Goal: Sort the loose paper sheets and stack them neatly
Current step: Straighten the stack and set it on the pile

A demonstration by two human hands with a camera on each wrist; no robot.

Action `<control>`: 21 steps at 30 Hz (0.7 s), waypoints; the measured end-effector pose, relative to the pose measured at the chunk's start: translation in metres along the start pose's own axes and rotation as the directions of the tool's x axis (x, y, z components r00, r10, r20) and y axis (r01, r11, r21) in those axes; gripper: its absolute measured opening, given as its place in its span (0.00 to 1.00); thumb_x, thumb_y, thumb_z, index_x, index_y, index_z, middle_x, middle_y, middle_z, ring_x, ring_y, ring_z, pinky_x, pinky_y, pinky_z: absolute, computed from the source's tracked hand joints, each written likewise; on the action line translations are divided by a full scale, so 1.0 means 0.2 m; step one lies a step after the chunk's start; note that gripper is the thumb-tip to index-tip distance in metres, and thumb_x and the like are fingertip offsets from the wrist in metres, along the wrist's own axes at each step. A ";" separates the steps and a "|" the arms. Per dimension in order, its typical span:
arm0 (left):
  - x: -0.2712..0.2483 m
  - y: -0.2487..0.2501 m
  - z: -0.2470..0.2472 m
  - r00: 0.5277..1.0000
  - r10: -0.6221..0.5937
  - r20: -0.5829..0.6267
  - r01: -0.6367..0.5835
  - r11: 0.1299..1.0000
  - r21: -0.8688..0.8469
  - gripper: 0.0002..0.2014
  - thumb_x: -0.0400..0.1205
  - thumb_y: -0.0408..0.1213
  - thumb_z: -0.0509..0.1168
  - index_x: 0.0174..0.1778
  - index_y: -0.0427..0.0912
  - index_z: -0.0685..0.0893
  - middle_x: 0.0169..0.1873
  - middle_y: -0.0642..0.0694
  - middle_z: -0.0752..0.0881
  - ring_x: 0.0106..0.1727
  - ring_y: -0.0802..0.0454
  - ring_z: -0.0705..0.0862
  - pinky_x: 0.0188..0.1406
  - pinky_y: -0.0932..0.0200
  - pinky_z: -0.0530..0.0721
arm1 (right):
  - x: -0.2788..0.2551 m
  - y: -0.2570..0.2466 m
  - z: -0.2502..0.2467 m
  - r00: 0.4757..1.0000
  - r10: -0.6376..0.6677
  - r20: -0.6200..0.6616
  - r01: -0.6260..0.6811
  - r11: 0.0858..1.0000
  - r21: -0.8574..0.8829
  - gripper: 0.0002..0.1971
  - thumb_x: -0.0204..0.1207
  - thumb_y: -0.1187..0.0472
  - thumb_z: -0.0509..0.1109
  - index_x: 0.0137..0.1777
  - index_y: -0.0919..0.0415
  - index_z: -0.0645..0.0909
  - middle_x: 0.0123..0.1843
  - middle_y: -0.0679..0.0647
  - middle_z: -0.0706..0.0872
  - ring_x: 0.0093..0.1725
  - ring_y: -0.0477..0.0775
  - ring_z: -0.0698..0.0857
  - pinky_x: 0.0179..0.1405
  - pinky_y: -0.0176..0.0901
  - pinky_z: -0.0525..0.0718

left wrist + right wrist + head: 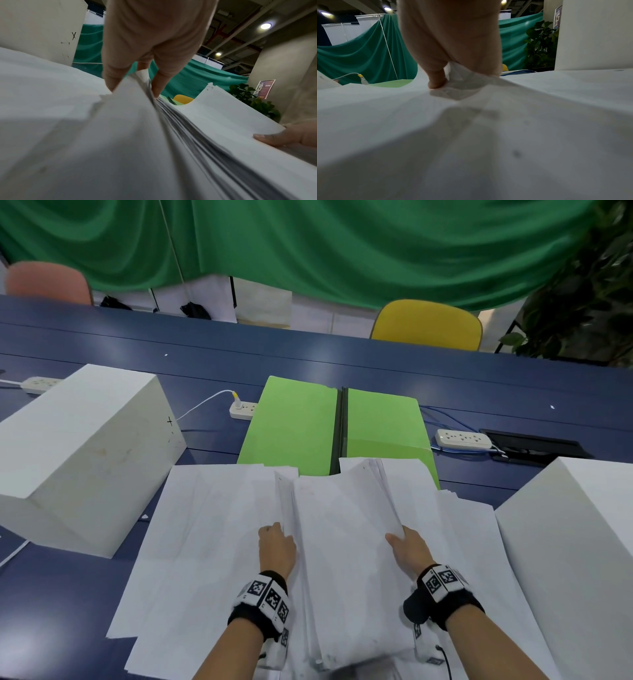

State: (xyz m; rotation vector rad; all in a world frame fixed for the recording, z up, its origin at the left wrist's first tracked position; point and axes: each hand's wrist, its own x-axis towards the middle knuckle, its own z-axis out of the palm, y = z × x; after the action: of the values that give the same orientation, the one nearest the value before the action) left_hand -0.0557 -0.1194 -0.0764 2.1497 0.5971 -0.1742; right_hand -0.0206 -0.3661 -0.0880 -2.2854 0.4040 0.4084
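A thick stack of white paper sheets (342,542) sags in a trough between my two hands over the blue table (205,364). My left hand (276,546) grips the stack's left edge, thumb and fingers pinching the raised sheets (133,108). On the other side my right hand (406,549) pinches the right edge, and in the right wrist view the thumb (436,81) presses into crumpled paper (462,86). More loose white sheets (205,542) lie spread flat underneath, left and right. An open green folder (298,426) lies just beyond the stack.
Two big white blocks flank the papers, one at left (78,453) and one at right (575,542). Power strips (462,438) with cables lie on the table behind. A yellow chair (426,325) and a pink chair (48,282) stand at the far edge.
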 end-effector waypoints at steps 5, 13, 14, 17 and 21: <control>0.02 -0.02 0.03 1.000 0.018 0.009 -0.017 0.993 -0.117 0.18 0.80 0.22 0.53 0.28 0.43 0.60 0.27 0.48 0.67 0.28 0.53 0.66 0.23 0.67 0.65 | -0.01 -0.01 0.00 1.000 0.010 -0.004 -0.010 1.000 -0.008 0.15 0.81 0.58 0.62 0.63 0.66 0.79 0.61 0.63 0.84 0.61 0.64 0.81 0.59 0.47 0.75; 0.09 -0.19 -0.01 0.987 -0.163 0.019 0.160 0.933 -0.322 0.21 0.86 0.34 0.54 0.74 0.28 0.68 0.74 0.35 0.71 0.75 0.40 0.69 0.76 0.52 0.63 | -0.04 -0.02 0.03 0.994 0.069 -0.086 -0.068 0.998 0.014 0.25 0.80 0.53 0.63 0.75 0.62 0.68 0.71 0.62 0.78 0.69 0.64 0.77 0.70 0.51 0.74; 0.10 -0.19 -0.01 0.986 -0.167 0.032 0.167 0.927 -0.336 0.23 0.87 0.37 0.52 0.76 0.29 0.66 0.76 0.36 0.68 0.77 0.40 0.66 0.78 0.50 0.62 | -0.05 -0.04 0.05 0.995 0.054 -0.084 -0.057 0.998 -0.025 0.26 0.80 0.54 0.63 0.76 0.62 0.65 0.71 0.63 0.78 0.69 0.65 0.76 0.69 0.51 0.74; 0.08 -0.16 -0.01 0.988 -0.118 0.103 0.151 0.899 -0.412 0.30 0.84 0.49 0.58 0.78 0.35 0.62 0.76 0.39 0.68 0.75 0.42 0.69 0.75 0.48 0.67 | -0.08 -0.11 0.13 0.996 -0.071 0.051 0.075 0.994 -0.076 0.25 0.80 0.56 0.63 0.75 0.63 0.64 0.70 0.61 0.78 0.68 0.63 0.77 0.65 0.46 0.74; 0.01 -0.09 -0.05 0.993 0.091 0.079 -0.061 0.944 -0.325 0.22 0.80 0.29 0.64 0.70 0.35 0.68 0.65 0.37 0.79 0.55 0.49 0.78 0.55 0.62 0.75 | -0.07 -0.13 0.19 0.988 -0.120 0.096 0.132 0.984 -0.123 0.34 0.77 0.51 0.67 0.78 0.62 0.59 0.74 0.59 0.69 0.74 0.60 0.68 0.73 0.50 0.69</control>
State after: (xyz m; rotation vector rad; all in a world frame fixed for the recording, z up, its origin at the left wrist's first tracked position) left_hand -0.0642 -0.1024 -0.0841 1.8331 0.4529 -0.1243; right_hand -0.0291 -0.3186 -0.0909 -2.3927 0.1918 0.4814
